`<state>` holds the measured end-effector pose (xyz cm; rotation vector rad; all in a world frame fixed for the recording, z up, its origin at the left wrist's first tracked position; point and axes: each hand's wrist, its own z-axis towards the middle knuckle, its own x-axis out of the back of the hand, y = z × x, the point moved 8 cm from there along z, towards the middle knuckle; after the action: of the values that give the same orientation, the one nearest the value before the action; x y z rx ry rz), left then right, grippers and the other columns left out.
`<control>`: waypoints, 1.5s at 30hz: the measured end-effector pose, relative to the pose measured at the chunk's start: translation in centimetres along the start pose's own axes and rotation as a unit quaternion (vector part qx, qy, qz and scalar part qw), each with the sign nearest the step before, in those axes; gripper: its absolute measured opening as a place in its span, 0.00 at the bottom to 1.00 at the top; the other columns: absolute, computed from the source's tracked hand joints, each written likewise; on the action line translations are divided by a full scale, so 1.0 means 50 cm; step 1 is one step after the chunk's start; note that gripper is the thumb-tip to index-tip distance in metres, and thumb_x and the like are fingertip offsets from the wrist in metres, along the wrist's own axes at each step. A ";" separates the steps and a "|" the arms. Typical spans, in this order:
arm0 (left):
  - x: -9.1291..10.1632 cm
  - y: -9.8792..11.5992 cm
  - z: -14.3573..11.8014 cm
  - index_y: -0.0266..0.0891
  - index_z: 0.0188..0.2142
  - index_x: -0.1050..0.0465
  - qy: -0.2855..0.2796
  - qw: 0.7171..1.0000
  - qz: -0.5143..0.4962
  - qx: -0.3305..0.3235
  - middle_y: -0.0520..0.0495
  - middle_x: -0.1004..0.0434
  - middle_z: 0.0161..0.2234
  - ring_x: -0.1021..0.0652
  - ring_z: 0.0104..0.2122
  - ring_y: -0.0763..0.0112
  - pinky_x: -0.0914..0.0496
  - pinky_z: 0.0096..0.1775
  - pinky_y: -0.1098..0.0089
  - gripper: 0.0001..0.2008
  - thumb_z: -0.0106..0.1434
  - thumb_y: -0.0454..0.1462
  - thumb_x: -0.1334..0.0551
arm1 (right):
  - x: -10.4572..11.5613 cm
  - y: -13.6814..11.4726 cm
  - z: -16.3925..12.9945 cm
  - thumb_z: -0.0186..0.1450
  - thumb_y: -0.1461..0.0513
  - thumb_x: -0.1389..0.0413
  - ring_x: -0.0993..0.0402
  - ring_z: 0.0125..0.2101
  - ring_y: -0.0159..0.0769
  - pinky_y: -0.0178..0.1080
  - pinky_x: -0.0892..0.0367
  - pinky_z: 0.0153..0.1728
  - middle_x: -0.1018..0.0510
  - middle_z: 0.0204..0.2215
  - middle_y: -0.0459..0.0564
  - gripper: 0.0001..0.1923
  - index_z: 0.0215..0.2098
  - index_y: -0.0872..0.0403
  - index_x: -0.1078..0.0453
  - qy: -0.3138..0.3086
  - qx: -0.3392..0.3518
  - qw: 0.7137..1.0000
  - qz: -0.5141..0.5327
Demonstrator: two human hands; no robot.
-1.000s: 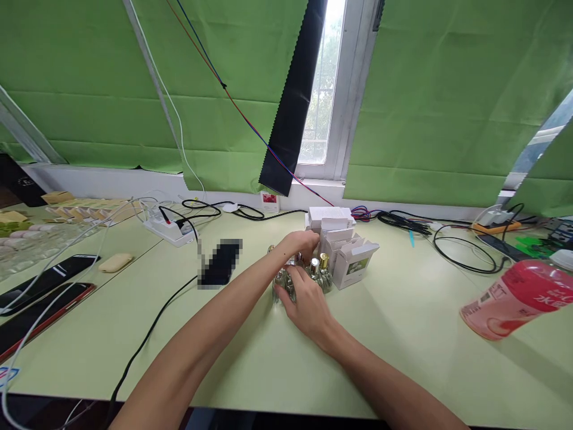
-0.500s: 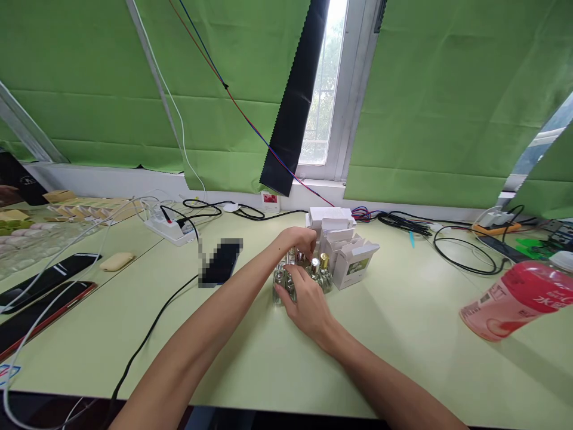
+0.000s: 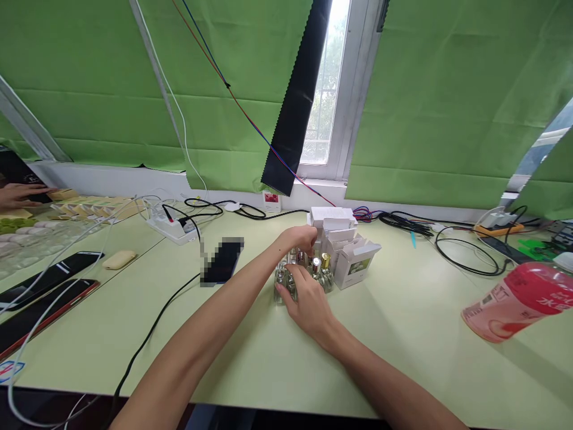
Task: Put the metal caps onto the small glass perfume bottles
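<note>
Makeshift packing workroom, long pale-green table [image 3: 403,334], green cloth backdrop [image 3: 447,101], power strip [image 3: 172,227], stacked white cartons [image 3: 340,230]

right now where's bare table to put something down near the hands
Bare table lies between the right hand and the pink bottle, and between the left forearm and the black cable. It is crowded around the small glass bottles, the white boxes and the cables behind them.
</note>
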<state>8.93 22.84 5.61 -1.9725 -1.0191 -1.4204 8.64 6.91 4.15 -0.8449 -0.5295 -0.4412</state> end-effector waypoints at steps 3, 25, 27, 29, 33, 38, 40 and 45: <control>-0.006 0.006 -0.001 0.34 0.40 0.20 0.022 1.000 0.008 -0.002 0.40 0.19 0.39 0.21 0.37 0.62 0.29 0.38 0.70 0.16 0.53 0.40 0.30 | 0.000 0.001 0.000 0.70 0.60 0.50 0.26 0.49 0.48 0.48 0.28 0.48 0.26 0.51 0.58 0.16 0.55 0.56 0.36 0.000 0.000 1.000 -0.001; -0.004 0.025 -0.007 0.35 0.35 0.19 0.074 0.997 0.016 -0.024 0.42 0.19 0.33 0.21 0.36 0.62 0.29 0.37 0.70 0.10 0.53 0.37 0.30 | 0.002 -0.003 0.001 0.70 0.61 0.49 0.25 0.48 0.47 0.46 0.28 0.47 0.25 0.50 0.58 0.16 0.54 0.56 0.36 0.000 -0.001 1.000 -0.009; -0.003 0.031 -0.011 0.34 0.34 0.19 0.057 0.998 0.013 -0.037 0.43 0.19 0.31 0.21 0.33 0.64 0.28 0.36 0.70 0.09 0.51 0.33 0.30 | 0.002 -0.003 0.002 0.70 0.61 0.49 0.25 0.49 0.47 0.46 0.29 0.48 0.26 0.51 0.58 0.16 0.55 0.56 0.36 0.000 -0.001 1.000 -0.008; -0.006 0.037 -0.013 0.34 0.32 0.18 0.038 0.998 0.013 -0.052 0.44 0.19 0.30 0.22 0.32 0.65 0.28 0.36 0.70 0.08 0.49 0.31 0.31 | 0.001 -0.002 0.002 0.70 0.61 0.49 0.25 0.49 0.47 0.46 0.29 0.48 0.26 0.51 0.58 0.16 0.54 0.55 0.36 0.000 0.000 1.000 -0.009; -0.020 0.043 -0.009 0.34 0.30 0.17 0.009 0.997 0.021 -0.073 0.44 0.18 0.30 0.22 0.31 0.65 0.27 0.37 0.68 0.10 0.45 0.27 0.32 | 0.000 -0.001 0.001 0.69 0.61 0.49 0.25 0.49 0.47 0.45 0.28 0.47 0.26 0.50 0.57 0.16 0.54 0.55 0.36 -0.002 -0.001 1.000 -0.017; -0.029 0.045 0.000 0.34 0.30 0.18 -0.002 0.996 0.031 -0.079 0.43 0.18 0.31 0.22 0.32 0.65 0.26 0.37 0.69 0.12 0.43 0.25 0.33 | 0.000 -0.003 0.002 0.70 0.61 0.49 0.25 0.49 0.46 0.45 0.28 0.47 0.26 0.50 0.57 0.16 0.55 0.55 0.36 -0.004 0.000 1.000 -0.019; -0.032 0.045 0.002 0.34 0.29 0.18 -0.006 0.996 0.032 -0.077 0.43 0.18 0.30 0.22 0.32 0.65 0.26 0.37 0.70 0.12 0.43 0.25 0.34 | 0.001 -0.003 0.002 0.69 0.61 0.49 0.25 0.48 0.46 0.44 0.28 0.46 0.26 0.50 0.57 0.16 0.55 0.55 0.36 -0.002 0.001 1.000 -0.022; -0.038 0.047 0.004 0.34 0.27 0.19 -0.006 0.996 0.037 -0.079 0.42 0.19 0.28 0.23 0.34 0.62 0.27 0.39 0.68 0.10 0.44 0.25 0.35 | 0.001 -0.002 0.002 0.69 0.61 0.49 0.25 0.47 0.46 0.44 0.28 0.45 0.26 0.50 0.56 0.16 0.54 0.54 0.36 -0.004 -0.001 1.000 -0.023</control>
<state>10.57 21.07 3.82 -2.1092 -0.8516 -1.4903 8.58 6.93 4.29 -0.8373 -0.5559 -0.4804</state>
